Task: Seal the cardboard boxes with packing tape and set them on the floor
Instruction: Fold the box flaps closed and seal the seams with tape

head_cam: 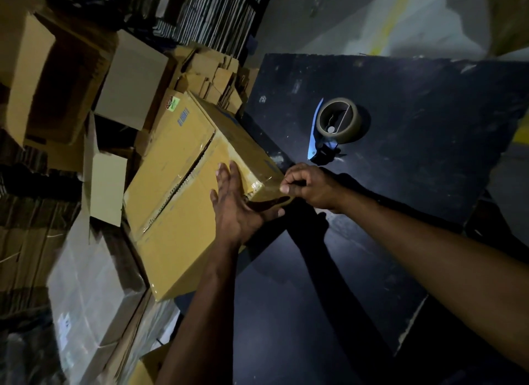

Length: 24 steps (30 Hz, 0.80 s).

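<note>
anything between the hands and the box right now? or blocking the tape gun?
Nothing visible. The left hand lies flat on the box top, and the right hand has curled fingers at its near corner, over the tape. The tape gun sits on the dark table beyond the right hand, with bare tabletop between them.

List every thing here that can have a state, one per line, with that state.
Cardboard box: flaps closed, tape along the centre seam, tilted at the table's edge.
Tape dispenser: lying on the black table, unheld, roll loaded.
Left hand: fingers straight, flat on the box top.
Right hand: fingers curled, pinching at the tape on the box's near corner.
Pale boxes behind: top flaps closed.
</note>
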{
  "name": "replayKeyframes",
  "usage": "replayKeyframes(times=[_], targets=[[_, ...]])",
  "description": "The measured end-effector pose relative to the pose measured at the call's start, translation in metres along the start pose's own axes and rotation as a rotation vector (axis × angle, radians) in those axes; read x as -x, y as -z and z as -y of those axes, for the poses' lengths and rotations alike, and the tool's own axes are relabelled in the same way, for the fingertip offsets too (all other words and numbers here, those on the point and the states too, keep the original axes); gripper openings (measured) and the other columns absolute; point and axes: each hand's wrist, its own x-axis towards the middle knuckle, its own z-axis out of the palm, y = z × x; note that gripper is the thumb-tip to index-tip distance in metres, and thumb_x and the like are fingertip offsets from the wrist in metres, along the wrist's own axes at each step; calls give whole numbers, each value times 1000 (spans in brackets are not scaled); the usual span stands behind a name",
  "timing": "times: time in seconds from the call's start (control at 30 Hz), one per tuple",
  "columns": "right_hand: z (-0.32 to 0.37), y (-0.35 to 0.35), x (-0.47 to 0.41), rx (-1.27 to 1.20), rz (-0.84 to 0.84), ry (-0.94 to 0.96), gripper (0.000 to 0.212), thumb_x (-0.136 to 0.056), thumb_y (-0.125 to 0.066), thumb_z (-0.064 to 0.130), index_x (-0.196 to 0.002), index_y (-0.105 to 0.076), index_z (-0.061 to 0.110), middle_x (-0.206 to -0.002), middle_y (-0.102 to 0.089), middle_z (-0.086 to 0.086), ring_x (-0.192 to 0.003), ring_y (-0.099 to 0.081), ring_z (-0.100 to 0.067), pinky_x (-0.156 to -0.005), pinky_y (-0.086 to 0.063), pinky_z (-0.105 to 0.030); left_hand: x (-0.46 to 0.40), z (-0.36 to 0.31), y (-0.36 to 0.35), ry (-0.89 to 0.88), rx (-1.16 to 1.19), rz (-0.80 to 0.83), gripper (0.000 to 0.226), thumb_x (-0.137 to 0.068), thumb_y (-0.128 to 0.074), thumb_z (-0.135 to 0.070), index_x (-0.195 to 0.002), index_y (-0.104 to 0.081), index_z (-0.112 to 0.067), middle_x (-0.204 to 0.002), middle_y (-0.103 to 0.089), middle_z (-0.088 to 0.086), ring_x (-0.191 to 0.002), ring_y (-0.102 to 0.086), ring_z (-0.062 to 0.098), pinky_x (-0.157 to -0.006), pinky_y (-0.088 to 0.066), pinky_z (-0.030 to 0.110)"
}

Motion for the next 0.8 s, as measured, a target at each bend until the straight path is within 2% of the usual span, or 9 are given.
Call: replayKeyframes(times=[0.1, 0.17, 0.27, 0.37, 0.43, 0.53, 0.63, 0.7, 0.8], targets=[[0, 5, -2, 31, 54, 38, 5, -92, -75, 16, -88, -76, 13, -91, -64, 8, -89, -60, -1, -82, -44, -13, 2, 1, -2, 0, 24, -23, 142, -64, -79, -80, -166, 5, -28, -174, 12, -2, -158, 16, 11, -125, 11, 46], [-2, 7, -2, 58, 36, 39, 4, -90, -77, 19, -87, -76, 16, -92, -63, 10, -92, -59, 0, -84, -43, -12, 2, 1, -4, -4, 9, -46, 132, -73, -79, -72, -166, 3, -27, -174, 10, -1, -159, 14, 12, -127, 7, 48], [-6, 2, -6, 112, -25, 40, 5, -87, -79, 23, -86, -75, 25, -97, -59, 11, -100, -58, -5, -91, -44, -18, 2, 2, -9, 0, -84, -111, 120, -83, -80, -55, -167, 1, -25, -174, 6, 2, -160, 6, 18, -129, -1, 51], [-7, -4, -11, 97, -61, 49, 11, -86, -80, 24, -82, -73, 31, -93, -63, 8, -97, -59, -5, -89, -47, -24, 2, 1, -15, 12, -117, -155, 118, -84, -79, -53, -167, 0, -26, -174, 3, 2, -161, 2, 19, -129, -4, 50], [-6, -6, -13, 64, -72, 41, 17, -86, -81, 24, -78, -71, 35, -90, -64, 11, -92, -60, 2, -86, -48, -21, 2, 2, -17, -3, -141, -165, 120, -82, -79, -56, -167, 1, -25, -174, 3, 4, -161, 2, 20, -129, -6, 50], [-4, -11, -12, -72, -91, -22, 15, -86, -81, 15, -80, -73, 27, -84, -69, 13, -82, -64, 7, -79, -49, -13, 1, 3, -17, -7, -179, -127, 133, -73, -79, -68, -166, 5, -23, -174, 5, 5, -161, 4, 20, -128, -3, 49], [-3, -15, -10, -181, -132, -57, 11, -84, -83, 13, -81, -77, 22, -78, -75, 13, -79, -69, 2, -76, -51, -14, 0, 3, -15, -2, -116, -131, 130, -73, -61, -87, -167, 1, -23, -174, 4, 4, -161, 4, 18, -127, -1, 48], [-5, -18, -10, -254, -166, -86, 9, -82, -85, 12, -87, -77, 14, -82, -76, 8, -80, -71, -2, -77, -53, -16, -1, 3, -16, -4, -111, -164, 116, -81, -49, -85, -167, -2, -24, -174, 1, 3, -161, 2, 19, -129, -7, 52], [-9, -18, -11, -330, -240, -164, 26, -73, -92, 17, -90, -73, 12, -87, -73, 4, -83, -67, -5, -80, -54, -21, -1, 4, -18, 4, -119, -169, 113, -82, -51, -80, -167, -2, -24, -174, 1, 4, -161, 2, 19, -128, -9, 54]])
